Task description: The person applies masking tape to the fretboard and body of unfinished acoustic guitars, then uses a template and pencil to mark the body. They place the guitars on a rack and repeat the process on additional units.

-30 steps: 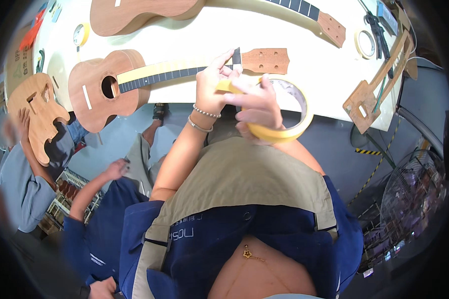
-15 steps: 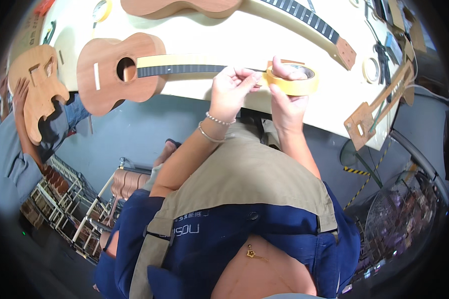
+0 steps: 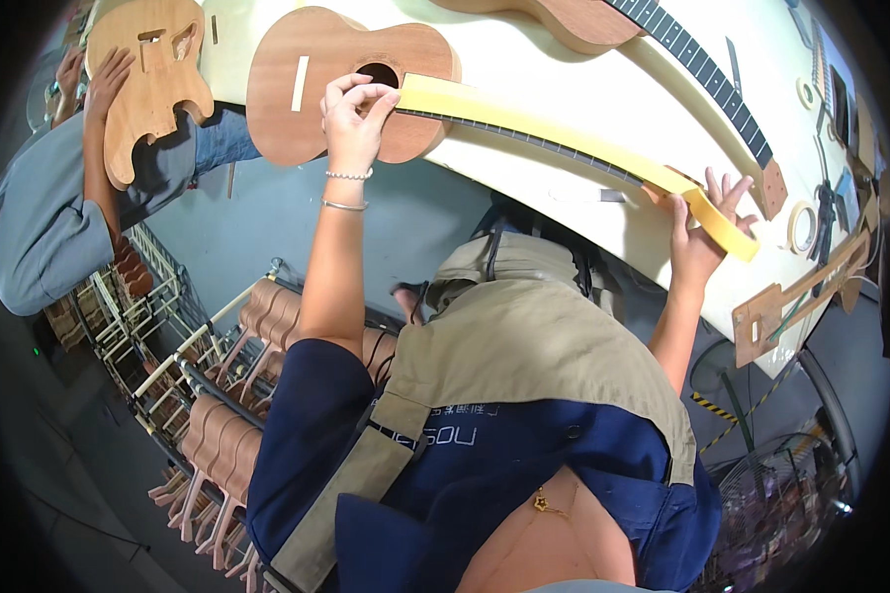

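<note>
Fingertips [image 3: 366, 96] of the left hand [image 3: 351, 124] pinch the tape [image 3: 534, 124] end at the ukulele [image 3: 341, 79] soundhole; the right hand [image 3: 697, 242] grips the roll [image 3: 727, 227] past the headstock. Uneven pull may wrinkle or skew the strip over the fretboard. Both arms are stretched apart over the table [image 3: 583, 212].

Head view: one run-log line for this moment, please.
left hand: pinches tape strip end at ukulele soundhole | right hand: holds tape roll near headstock | strip: stretched along fretboard | bench: second ukulele
</note>
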Available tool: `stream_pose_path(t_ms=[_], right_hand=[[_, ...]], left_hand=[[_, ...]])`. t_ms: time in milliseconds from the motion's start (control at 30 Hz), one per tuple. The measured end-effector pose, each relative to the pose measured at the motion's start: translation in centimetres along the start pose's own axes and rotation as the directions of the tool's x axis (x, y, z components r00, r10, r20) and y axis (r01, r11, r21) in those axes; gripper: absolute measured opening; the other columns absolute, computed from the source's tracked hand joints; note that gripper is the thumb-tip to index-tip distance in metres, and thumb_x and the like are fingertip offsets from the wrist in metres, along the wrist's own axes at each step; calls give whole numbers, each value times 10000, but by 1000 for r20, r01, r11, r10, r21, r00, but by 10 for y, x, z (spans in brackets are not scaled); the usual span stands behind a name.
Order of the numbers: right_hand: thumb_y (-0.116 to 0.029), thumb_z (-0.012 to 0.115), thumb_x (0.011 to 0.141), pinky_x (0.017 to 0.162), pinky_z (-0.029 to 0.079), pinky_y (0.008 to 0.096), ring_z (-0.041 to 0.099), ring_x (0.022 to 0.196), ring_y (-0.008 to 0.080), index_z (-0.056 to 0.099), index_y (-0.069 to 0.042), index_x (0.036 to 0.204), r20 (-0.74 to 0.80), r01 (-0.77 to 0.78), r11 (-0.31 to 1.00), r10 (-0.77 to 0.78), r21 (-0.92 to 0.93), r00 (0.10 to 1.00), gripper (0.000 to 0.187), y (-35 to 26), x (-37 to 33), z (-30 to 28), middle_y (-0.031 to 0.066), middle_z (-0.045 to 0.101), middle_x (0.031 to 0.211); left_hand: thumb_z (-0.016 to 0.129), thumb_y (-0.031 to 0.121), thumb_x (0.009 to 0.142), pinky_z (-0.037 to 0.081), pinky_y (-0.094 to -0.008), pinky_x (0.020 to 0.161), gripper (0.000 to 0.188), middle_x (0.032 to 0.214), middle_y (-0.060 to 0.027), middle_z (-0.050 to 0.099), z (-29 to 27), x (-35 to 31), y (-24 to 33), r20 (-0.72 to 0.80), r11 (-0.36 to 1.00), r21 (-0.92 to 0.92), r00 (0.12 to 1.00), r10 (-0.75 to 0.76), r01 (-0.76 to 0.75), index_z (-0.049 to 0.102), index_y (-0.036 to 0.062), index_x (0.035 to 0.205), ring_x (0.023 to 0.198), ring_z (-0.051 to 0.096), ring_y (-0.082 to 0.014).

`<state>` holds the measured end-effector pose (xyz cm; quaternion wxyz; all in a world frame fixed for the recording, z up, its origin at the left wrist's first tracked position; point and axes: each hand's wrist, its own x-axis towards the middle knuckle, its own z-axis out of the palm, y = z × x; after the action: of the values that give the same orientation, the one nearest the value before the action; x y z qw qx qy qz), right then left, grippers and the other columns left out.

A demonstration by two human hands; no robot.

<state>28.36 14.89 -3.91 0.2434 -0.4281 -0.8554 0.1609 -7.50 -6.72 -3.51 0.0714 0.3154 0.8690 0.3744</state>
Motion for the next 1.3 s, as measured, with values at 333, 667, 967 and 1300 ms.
stream_pose_path(t_ms=[333,667,967,1300], right_hand=[[-222,702,818,1118,6,451,561,1143,223,-12,6,1447,17,-197,951,199,238,980,978,5,-9,7,50,697,965],[-46,684,816,956,416,333,615,982,206,-118,-7,1436,13,-358,678,458,641,889,1015,23,-19,31,151,634,1013],[-222,767,744,800,504,278,652,931,203,25,77,1424,-76,-368,822,440,435,895,1050,15,-15,33,132,666,918],[-328,581,887,1089,187,465,550,954,223,215,101,1389,-179,-216,866,325,451,929,755,14,-22,56,66,621,907]], left_hand=[[758,193,715,491,-297,805,107,1051,-24,494,3,-1,-3,10,997,66,999,36,-36,723,109,771,1050,416,-214],[595,285,857,50,-540,1095,629,1474,-68,312,9,-31,11,195,728,456,856,480,-512,361,46,1390,1330,346,-204],[414,619,857,-265,-574,974,837,1514,-44,229,23,-45,4,295,639,611,884,363,-467,244,43,1441,1414,139,-210],[581,451,825,-13,-639,1051,758,1504,-50,237,167,-126,144,549,640,228,640,538,-734,295,86,1424,1393,207,-226]])
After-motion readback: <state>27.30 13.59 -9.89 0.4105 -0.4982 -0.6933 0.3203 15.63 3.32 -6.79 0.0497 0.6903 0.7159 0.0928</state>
